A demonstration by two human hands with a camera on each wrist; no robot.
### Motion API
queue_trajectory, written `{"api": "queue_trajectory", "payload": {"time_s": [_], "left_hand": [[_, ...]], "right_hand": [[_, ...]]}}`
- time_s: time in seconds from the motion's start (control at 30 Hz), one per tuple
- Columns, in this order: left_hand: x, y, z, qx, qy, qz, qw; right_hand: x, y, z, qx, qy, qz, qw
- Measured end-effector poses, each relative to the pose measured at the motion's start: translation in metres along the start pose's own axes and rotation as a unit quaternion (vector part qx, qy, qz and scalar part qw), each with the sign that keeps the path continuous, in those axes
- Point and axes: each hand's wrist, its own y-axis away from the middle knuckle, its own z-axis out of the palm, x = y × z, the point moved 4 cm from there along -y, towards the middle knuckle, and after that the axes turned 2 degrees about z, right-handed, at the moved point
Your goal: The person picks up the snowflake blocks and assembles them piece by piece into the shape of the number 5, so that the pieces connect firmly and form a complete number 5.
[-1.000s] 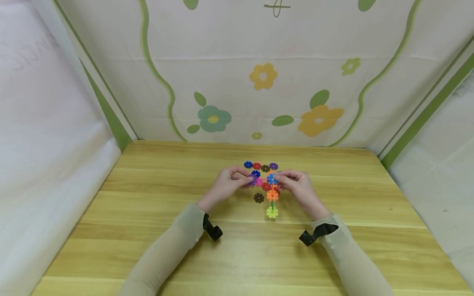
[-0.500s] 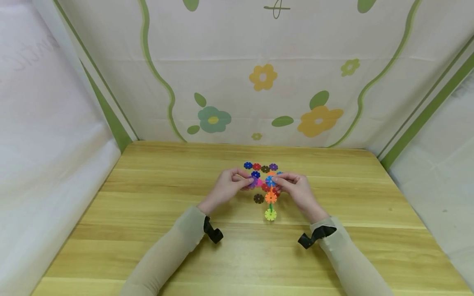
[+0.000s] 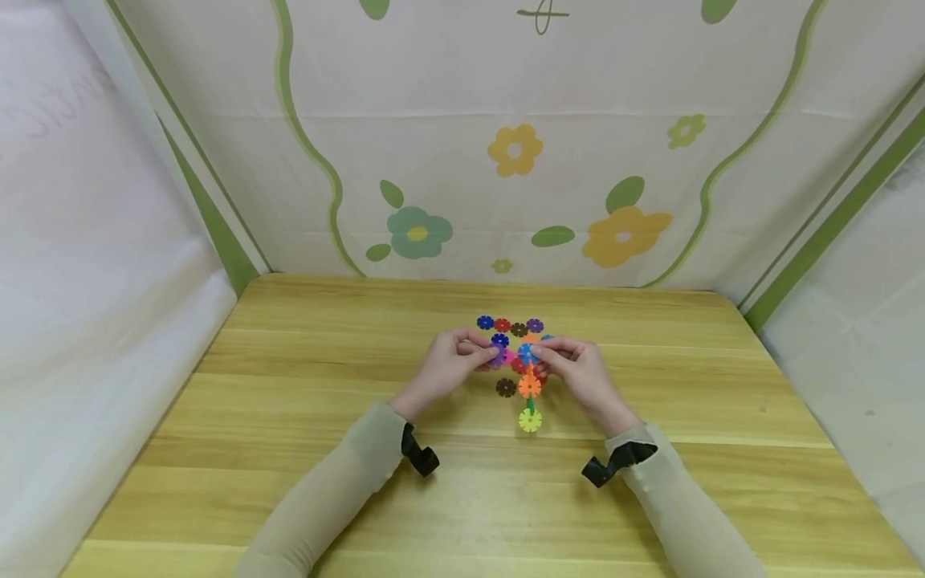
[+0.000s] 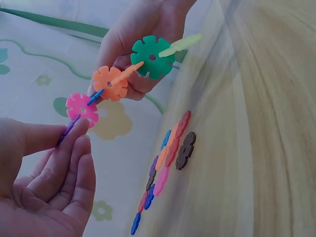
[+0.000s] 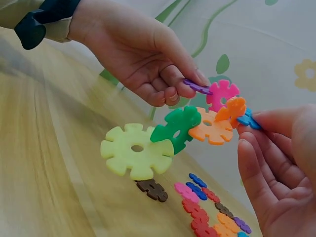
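Near the worktop [image 3: 325,337]'s far edge, the left hand [image 3: 454,361] is pinching the purple disc [image 5: 197,87] and the right hand [image 3: 580,376] the blue disc [image 5: 250,120] of a raised chain [image 5: 218,132], likely light, stiff, best gripped by rims.

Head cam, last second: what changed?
Small shifts: the right grip and its blue disc came slightly nearer the left grip, and the yellow-green disc moved slightly down in the head view. Nothing was taken hold of or let go; the left grip still pinches the purple disc. The nearest brown disc and other loose discs stayed put.
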Motion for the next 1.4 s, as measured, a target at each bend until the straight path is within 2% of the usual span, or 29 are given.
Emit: {"api": "queue_trajectory", "payload": {"time_s": [0.17, 0.5, 0.7, 1.07, 1.4], "left_hand": [[0.002, 0.002, 0.004, 0.007, 0.011, 0.010, 0.9999], [0.002, 0.001, 0.006, 0.018, 0.026, 0.011, 0.9994], [0.000, 0.000, 0.006, 0.017, 0.029, 0.009, 0.9994], [0.002, 0.000, 0.007, 0.000, 0.039, 0.025, 0.9989], [0.002, 0.000, 0.009, -0.007, 0.043, 0.028, 0.9986]], "right_hand": [[0.002, 0.002, 0.000, 0.010, -0.004, 0.008, 0.9999], [0.002, 0.003, 0.005, 0.026, -0.017, 0.001, 0.9995], [0.001, 0.002, 0.004, 0.018, -0.005, -0.003, 0.9998], [0.001, 0.000, 0.004, -0.001, 0.081, 0.019, 0.9965], [0.001, -0.002, 0.012, -0.042, 0.117, 0.030, 0.9918]]}}
